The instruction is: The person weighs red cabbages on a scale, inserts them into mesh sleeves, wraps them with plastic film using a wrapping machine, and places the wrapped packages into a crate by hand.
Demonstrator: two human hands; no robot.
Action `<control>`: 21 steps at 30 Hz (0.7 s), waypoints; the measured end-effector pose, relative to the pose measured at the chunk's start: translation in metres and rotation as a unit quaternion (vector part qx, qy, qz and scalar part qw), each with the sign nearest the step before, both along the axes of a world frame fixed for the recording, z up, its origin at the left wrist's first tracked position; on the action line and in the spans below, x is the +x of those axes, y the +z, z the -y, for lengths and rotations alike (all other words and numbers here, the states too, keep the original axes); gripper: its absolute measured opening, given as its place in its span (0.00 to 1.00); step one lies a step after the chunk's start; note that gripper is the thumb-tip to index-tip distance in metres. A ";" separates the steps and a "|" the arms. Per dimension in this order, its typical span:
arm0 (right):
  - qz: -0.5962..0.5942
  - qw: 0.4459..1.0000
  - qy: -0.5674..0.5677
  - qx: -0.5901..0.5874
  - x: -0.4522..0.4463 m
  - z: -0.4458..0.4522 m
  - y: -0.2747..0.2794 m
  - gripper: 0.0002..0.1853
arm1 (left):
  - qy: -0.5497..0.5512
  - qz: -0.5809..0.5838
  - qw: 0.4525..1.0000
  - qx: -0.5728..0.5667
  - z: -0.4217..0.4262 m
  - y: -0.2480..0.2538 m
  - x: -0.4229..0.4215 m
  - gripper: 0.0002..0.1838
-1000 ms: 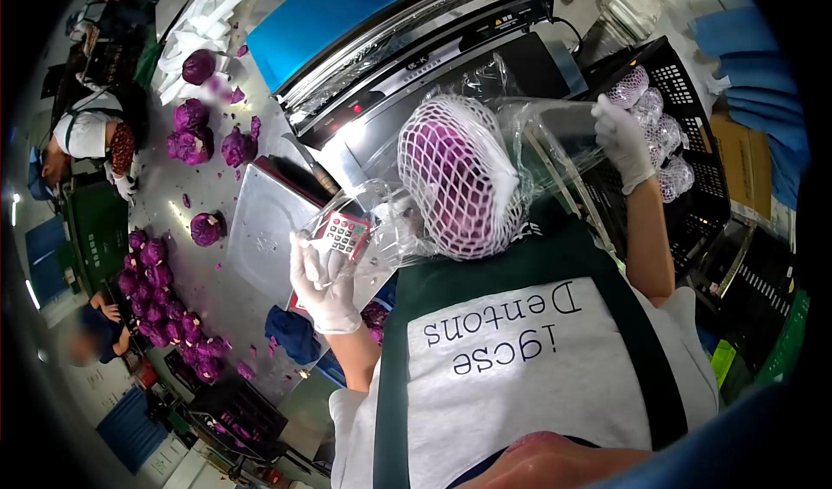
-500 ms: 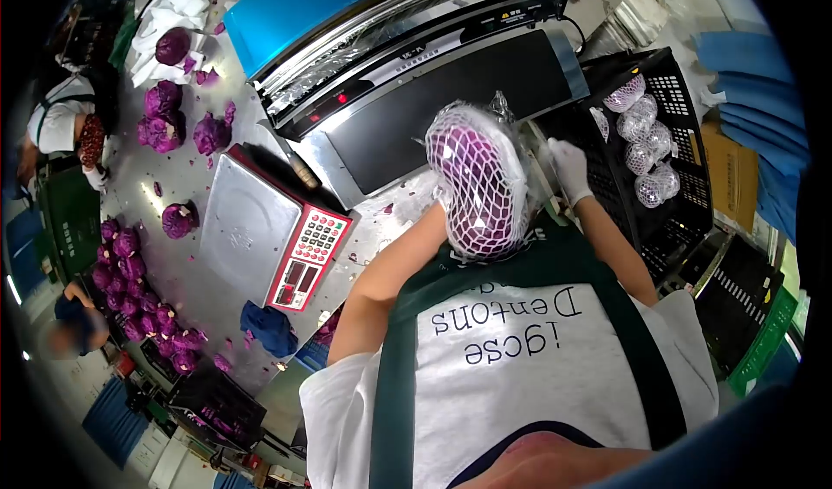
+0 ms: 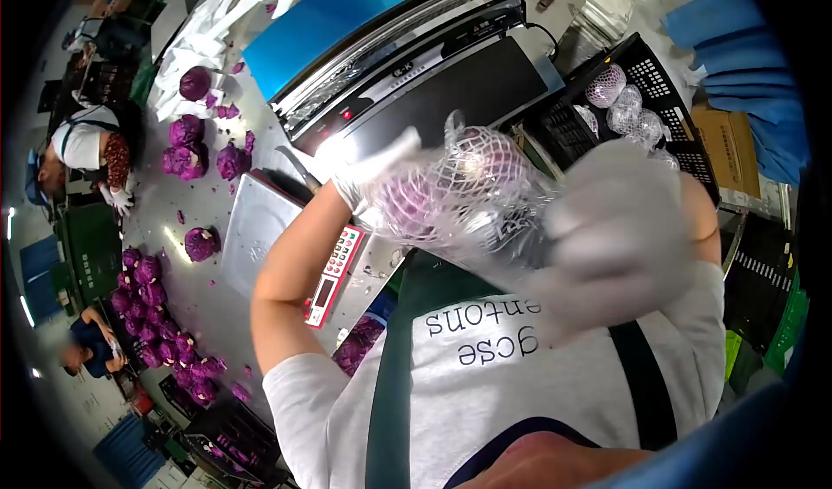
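Note:
My left hand [image 3: 379, 175], in a white glove, grips a red cabbage [image 3: 406, 205] in a white foam net from the left side, its thumb raised. A second rounded netted lump [image 3: 485, 158] sits against it; I cannot tell whether it is a separate cabbage. Clear plastic film [image 3: 485, 251] lies loosely over both and stretches right. My right hand [image 3: 620, 229], gloved, is raised close to the camera where the film reaches it. Motion smears its fingers, so its grip does not show. The bundle hangs in front of my apron, near the film-wrapping machine [image 3: 433, 99].
A scale [image 3: 260, 238] with a red-edged keypad stands left of my forearm, a knife [image 3: 299, 168] beyond it. Red cabbages [image 3: 147, 303] and leaf scraps cover the steel table. A black crate [image 3: 685, 112] at right holds netted cabbages. Another person [image 3: 82, 147] works at far left.
My right hand has risen from beside the crate toward the camera. The netted bundle has tipped leftward, with film now spread over it. My left hand has come into view at its left side.

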State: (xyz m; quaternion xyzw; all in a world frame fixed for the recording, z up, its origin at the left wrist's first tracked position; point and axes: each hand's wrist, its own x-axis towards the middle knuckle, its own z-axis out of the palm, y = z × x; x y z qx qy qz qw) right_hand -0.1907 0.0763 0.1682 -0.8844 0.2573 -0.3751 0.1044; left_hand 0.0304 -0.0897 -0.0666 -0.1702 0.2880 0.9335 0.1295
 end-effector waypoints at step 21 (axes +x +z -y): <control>-0.033 0.800 0.068 0.595 0.031 -0.020 -0.255 0.18 | -0.176 0.226 0.937 -0.198 -0.093 0.132 0.039 0.41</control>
